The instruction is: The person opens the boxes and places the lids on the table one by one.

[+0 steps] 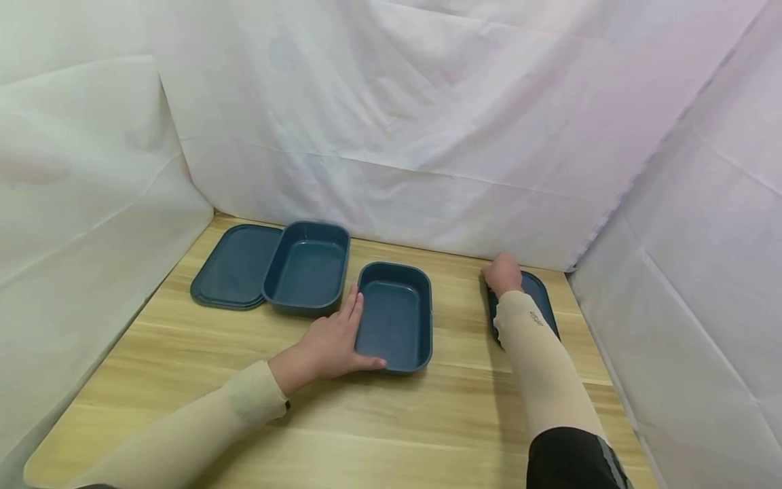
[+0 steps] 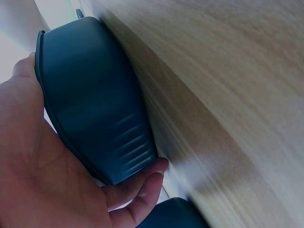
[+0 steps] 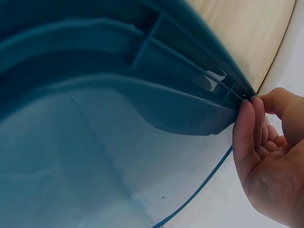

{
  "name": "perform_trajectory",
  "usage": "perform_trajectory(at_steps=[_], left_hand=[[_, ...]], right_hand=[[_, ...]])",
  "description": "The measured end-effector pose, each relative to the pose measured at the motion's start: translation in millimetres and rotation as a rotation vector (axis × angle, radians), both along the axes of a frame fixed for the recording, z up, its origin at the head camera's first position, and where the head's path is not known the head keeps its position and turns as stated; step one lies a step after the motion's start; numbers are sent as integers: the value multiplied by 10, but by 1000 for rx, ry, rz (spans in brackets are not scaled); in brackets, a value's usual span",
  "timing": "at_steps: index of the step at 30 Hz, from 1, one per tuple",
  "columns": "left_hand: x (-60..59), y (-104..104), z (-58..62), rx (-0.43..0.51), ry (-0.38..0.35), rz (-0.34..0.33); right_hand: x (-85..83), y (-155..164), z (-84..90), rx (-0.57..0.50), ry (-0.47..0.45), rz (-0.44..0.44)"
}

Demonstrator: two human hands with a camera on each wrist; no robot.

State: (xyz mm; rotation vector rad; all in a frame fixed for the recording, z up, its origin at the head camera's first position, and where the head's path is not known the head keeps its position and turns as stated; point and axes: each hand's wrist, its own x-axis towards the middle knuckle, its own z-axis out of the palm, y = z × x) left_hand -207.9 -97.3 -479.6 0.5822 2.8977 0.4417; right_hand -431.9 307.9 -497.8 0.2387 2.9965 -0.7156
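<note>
Two deep blue rectangular containers stand uncovered on the table. My left hand (image 1: 326, 343) holds the near-left corner of the right-hand container (image 1: 396, 316), thumb at its front rim and fingers along its left wall. Ridges mark that container's outer wall (image 2: 95, 95) in the left wrist view. Over at the right, my right hand (image 1: 504, 274) pinches the edge of a blue lid (image 1: 537, 293), partly covered by my forearm. The right wrist view shows the lid's ribbed edge (image 3: 185, 57) between thumb and fingers, tilted off the tabletop.
The other container (image 1: 311, 272) stands to the left, overlapping a second blue lid (image 1: 238, 265) that lies flat. A wood-grain table (image 1: 342, 435) carries everything. White cloth (image 1: 391, 122) hangs behind and along both sides, close to the right-hand lid.
</note>
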Motion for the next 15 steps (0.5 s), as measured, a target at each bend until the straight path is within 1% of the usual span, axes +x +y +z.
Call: perform_trajectory(at_steps=[4, 10, 15], left_hand=[[23, 1, 2, 4, 2, -3], [23, 2, 5, 3, 18, -4], [24, 8, 13, 4, 19, -7]], right_hand=[[-8, -5, -24, 24, 3, -1], [-36, -4, -7, 37, 14, 8], [-16, -6, 8, 40, 15, 2]])
